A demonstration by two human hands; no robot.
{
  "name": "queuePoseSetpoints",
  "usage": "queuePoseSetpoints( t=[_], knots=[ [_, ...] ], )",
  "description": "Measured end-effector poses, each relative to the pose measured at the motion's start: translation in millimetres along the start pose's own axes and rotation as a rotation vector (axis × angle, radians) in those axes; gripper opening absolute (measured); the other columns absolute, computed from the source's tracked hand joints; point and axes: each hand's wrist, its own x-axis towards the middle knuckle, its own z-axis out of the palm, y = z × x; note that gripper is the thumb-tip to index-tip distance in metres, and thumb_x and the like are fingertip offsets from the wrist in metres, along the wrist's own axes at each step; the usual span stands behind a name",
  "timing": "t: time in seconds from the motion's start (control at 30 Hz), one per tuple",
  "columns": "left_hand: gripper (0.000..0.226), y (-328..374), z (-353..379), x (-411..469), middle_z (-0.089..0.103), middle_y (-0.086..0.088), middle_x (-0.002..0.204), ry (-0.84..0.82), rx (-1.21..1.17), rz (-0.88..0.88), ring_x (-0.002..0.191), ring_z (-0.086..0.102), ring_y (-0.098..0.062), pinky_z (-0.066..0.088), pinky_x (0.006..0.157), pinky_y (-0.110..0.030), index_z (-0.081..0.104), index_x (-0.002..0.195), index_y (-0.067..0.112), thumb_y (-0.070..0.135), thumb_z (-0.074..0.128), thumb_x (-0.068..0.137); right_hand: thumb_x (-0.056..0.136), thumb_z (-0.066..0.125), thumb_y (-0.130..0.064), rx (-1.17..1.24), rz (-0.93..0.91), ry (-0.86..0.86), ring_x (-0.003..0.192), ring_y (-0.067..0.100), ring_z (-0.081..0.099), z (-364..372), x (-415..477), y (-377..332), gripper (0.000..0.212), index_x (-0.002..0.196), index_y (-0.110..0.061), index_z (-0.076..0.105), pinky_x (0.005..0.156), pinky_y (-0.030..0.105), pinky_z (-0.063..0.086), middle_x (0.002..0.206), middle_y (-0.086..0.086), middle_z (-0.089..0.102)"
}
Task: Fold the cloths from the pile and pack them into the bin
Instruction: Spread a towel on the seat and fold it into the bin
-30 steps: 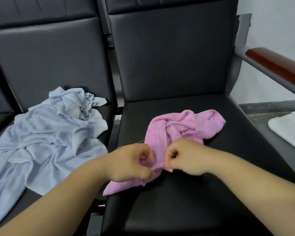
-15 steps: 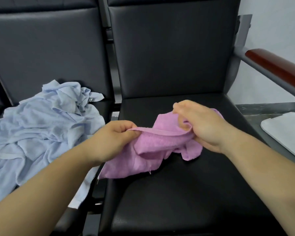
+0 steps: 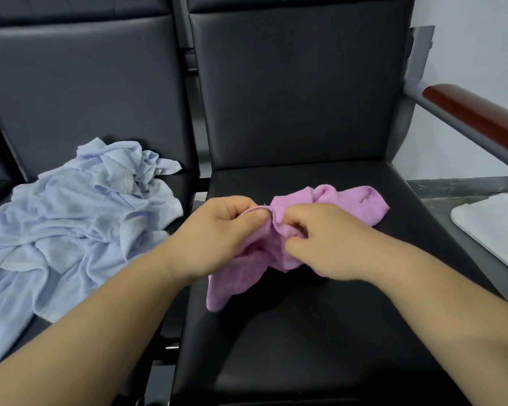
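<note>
1. A crumpled pink terry cloth (image 3: 349, 200) lies across the middle of the black padded chair seat (image 3: 305, 332). Its near end trails toward the seat's front edge.
2. The left hand (image 3: 217, 230) pinches a hem of the cloth between thumb and curled fingers.
3. The right hand (image 3: 326, 238), just beside it, grips the same cloth with curled fingers.
4. A rumpled pale blue pile of cloths (image 3: 71, 224) covers the neighbouring seat on the left, apart from the pink cloth.
5. A red-brown wooden armrest (image 3: 475, 112) stands above the seat's right edge, and a white flat panel (image 3: 493, 230) lies beyond it.
</note>
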Motion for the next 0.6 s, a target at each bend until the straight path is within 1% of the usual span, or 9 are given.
queuePoseSetpoints(
  t=[0.1,0.2,0.23,0.3,0.37,0.43,0.5,0.57,0.6],
  knots=[
    [0.031,0.1,-14.1,-1.4,0.067,-0.003,0.076,-0.086,-0.053,-0.040,0.071,0.060,-0.011,0.051,0.068,-0.030,0.069,0.086,0.009,0.038,0.074,0.078,0.097,0.041,-0.004,0.401,0.152,0.131,0.070,-0.007,0.050,-5.3,5.4,7.6,0.040,0.064,-0.019,0.060,0.061,0.015,0.038,0.068,-0.015,0.046],
    [0.031,-6.8,-29.4,-6.1,0.068,-0.002,0.075,-0.255,0.138,-0.164,0.070,0.061,-0.009,0.050,0.069,-0.029,0.070,0.084,0.011,0.036,0.080,0.070,0.091,0.051,-0.007,0.586,0.100,0.252,0.066,0.004,0.049,-21.0,9.7,13.6,0.018,0.081,-0.009,0.065,0.064,0.028,0.041,0.070,-0.006,0.055],
    [0.031,-8.1,-30.8,-6.4,0.065,0.001,0.071,-0.258,0.192,-0.177,0.067,0.058,-0.007,0.048,0.066,-0.027,0.068,0.081,0.011,0.038,0.078,0.071,0.090,0.059,-0.013,0.583,0.030,0.264,0.069,0.007,0.053,-23.7,9.7,14.6,0.012,0.081,-0.012,0.067,0.066,0.030,0.044,0.072,-0.005,0.061],
    [0.026,-9.3,-31.6,-3.8,0.057,0.009,0.065,-0.127,0.264,-0.137,0.062,0.052,-0.004,0.043,0.062,-0.021,0.064,0.078,0.012,0.037,0.071,0.080,0.083,0.075,-0.026,0.467,-0.052,0.193,0.075,0.008,0.063,-24.5,8.6,15.0,0.004,0.082,-0.025,0.071,0.070,0.031,0.052,0.083,-0.007,0.070],
    [0.013,-7.7,-30.9,-1.9,0.058,0.012,0.065,0.077,0.234,-0.087,0.061,0.050,-0.003,0.042,0.060,-0.017,0.063,0.082,0.016,0.022,0.064,0.093,0.078,0.081,-0.036,0.211,-0.022,0.033,0.074,0.011,0.062,-18.1,7.0,16.2,0.013,0.075,-0.037,0.069,0.065,0.031,0.052,0.079,-0.005,0.066],
    [0.016,-4.0,-27.2,-2.9,0.065,0.002,0.065,0.171,0.063,-0.095,0.058,0.054,-0.010,0.044,0.056,-0.023,0.063,0.087,0.016,0.011,0.053,0.099,0.082,0.080,-0.043,-0.004,0.101,-0.121,0.067,0.014,0.055,-9.4,8.6,19.8,0.028,0.064,-0.032,0.061,0.061,0.028,0.043,0.072,-0.002,0.056],
    [0.017,2.5,-22.3,-4.3,0.067,-0.004,0.065,0.165,-0.042,-0.086,0.057,0.057,-0.013,0.044,0.055,-0.029,0.062,0.088,0.016,0.011,0.051,0.100,0.087,0.075,-0.044,-0.081,0.194,-0.158,0.068,0.017,0.057,-5.2,12.5,22.9,0.035,0.068,-0.024,0.054,0.065,0.031,0.044,0.073,0.002,0.058],
    [0.008,9.5,-20.4,-5.1,0.070,0.002,0.076,0.090,-0.161,-0.025,0.067,0.062,-0.010,0.050,0.061,-0.027,0.067,0.089,0.018,0.016,0.063,0.096,0.093,0.066,-0.037,-0.074,0.169,-0.072,0.083,0.022,0.065,-12.3,12.3,21.8,0.026,0.076,-0.019,0.059,0.078,0.035,0.050,0.087,0.003,0.067],
    [0.006,9.5,-21.5,-3.7,0.074,0.001,0.083,0.014,-0.171,-0.024,0.074,0.066,-0.011,0.055,0.066,-0.029,0.070,0.092,0.016,0.021,0.071,0.089,0.095,0.063,-0.031,0.043,0.147,-0.011,0.091,0.023,0.069,-17.9,10.4,20.8,0.018,0.081,-0.019,0.065,0.085,0.039,0.054,0.091,0.002,0.072]
  ],
)
